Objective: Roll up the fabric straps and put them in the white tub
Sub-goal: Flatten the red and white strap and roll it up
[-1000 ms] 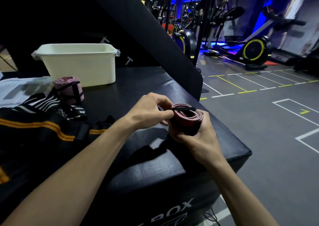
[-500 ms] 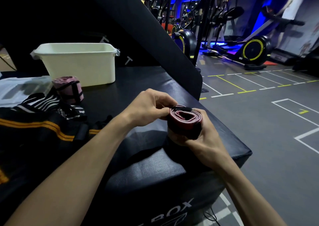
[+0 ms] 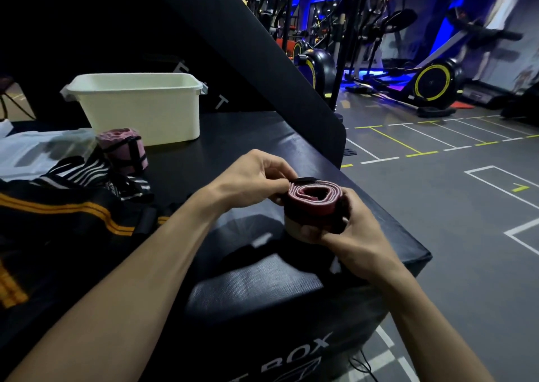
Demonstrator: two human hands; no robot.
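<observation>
- A red rolled strap (image 3: pixel 313 204) is being gripped from below by the right hand (image 3: pixel 347 236); its top edge is being pinched by the left hand (image 3: pixel 256 177)
- A pink roll (image 3: pixel 124 151) is being left standing before the white tub (image 3: pixel 140 107)

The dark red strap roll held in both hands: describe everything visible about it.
The dark red strap roll is woven-looking fabric wound into a loose oval coil, its paler edge layers showing at the top around an open centre. A black band crosses its far top edge. It stands on end above the black padded box, near the box's right edge. The right hand cups its lower side; the left hand pinches its upper left rim.
</observation>
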